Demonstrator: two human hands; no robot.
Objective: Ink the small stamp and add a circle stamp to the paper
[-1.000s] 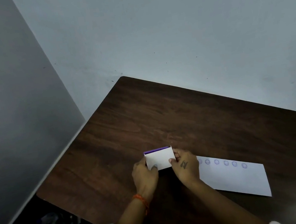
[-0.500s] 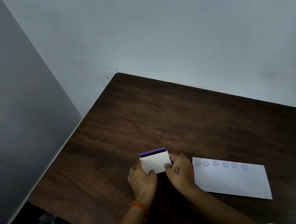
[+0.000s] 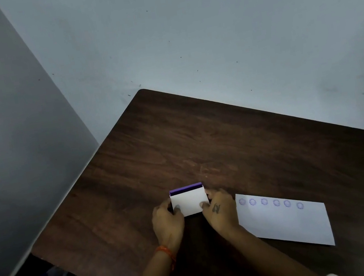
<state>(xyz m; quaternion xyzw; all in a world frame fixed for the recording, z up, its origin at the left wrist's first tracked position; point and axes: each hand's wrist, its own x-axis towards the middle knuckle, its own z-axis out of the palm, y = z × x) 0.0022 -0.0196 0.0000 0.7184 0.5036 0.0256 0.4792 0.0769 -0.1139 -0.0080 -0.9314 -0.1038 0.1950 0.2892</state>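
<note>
A small white rectangular box with a purple strip along its far edge (image 3: 189, 201) is held between both hands on the dark wooden table (image 3: 225, 145). The left hand (image 3: 166, 221) is closed on its left side, thumb laid on the white face; the right hand (image 3: 221, 210) is closed on its right side likewise. Just right of the right hand lies the white paper sheet (image 3: 285, 224), bearing a row of six purple circle stamps (image 3: 270, 203) along its far edge.

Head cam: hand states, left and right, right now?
Left hand: closed on the left side of the white ink pad case.
Right hand: closed on the case's right side.
</note>
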